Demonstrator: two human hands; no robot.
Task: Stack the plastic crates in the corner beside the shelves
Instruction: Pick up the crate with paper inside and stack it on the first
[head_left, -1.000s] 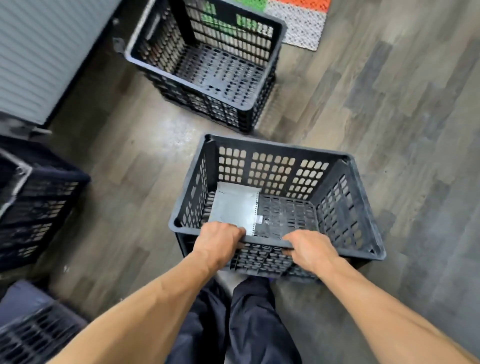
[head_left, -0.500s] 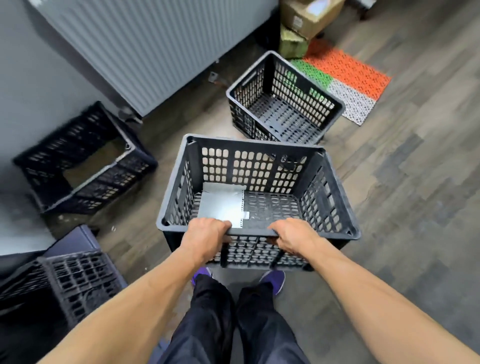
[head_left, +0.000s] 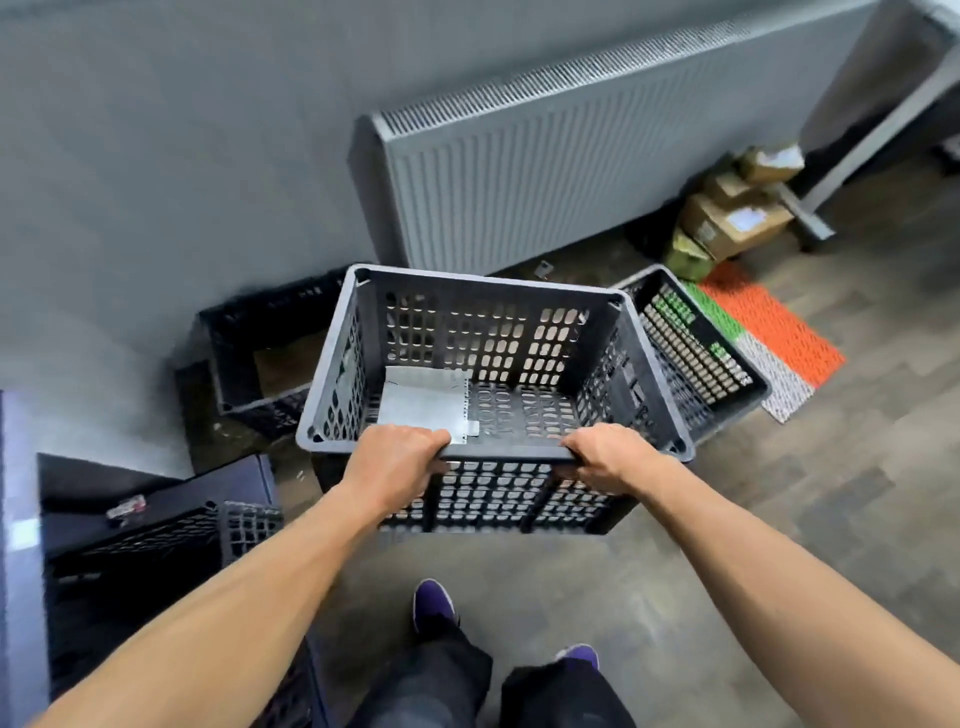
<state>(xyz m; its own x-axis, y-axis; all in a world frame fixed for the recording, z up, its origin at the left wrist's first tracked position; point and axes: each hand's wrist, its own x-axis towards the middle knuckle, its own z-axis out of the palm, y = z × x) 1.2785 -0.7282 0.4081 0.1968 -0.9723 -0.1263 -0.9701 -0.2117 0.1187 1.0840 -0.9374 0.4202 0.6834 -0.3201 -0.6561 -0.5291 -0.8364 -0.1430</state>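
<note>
Carried crate (head_left: 493, 384): dark perforated plastic, held clear of the floor (head_left: 779, 545) in front of the body, near rim gripped by both hands. Left hand (head_left: 392, 467) and right hand (head_left: 605, 457) each closed over that rim, fingers (head_left: 415, 441) wrapped down the outer wall; nothing else held. 1 grey sheet (head_left: 423, 410) lies flat on the crate bottom, left side. Change over the last second: the crate was low over the planks with a 2nd crate ahead of it; the view has since swung up and left, and the wall (head_left: 156, 156) and radiator (head_left: 545, 171) now fill the top of frame. Crate against wall (head_left: 260, 358) sits just beyond the carried one's left edge, and the right-hand crate (head_left: 696, 343) is partly hidden behind its right corner. Another dark crate (head_left: 171, 540) lies bottom left beside a dark unit (head_left: 21, 519). Judgement: transport phase, heading toward the wall-side crate as probable stack base; lowering and rim alignment not yet begun. Shelves not clearly identifiable.
</note>
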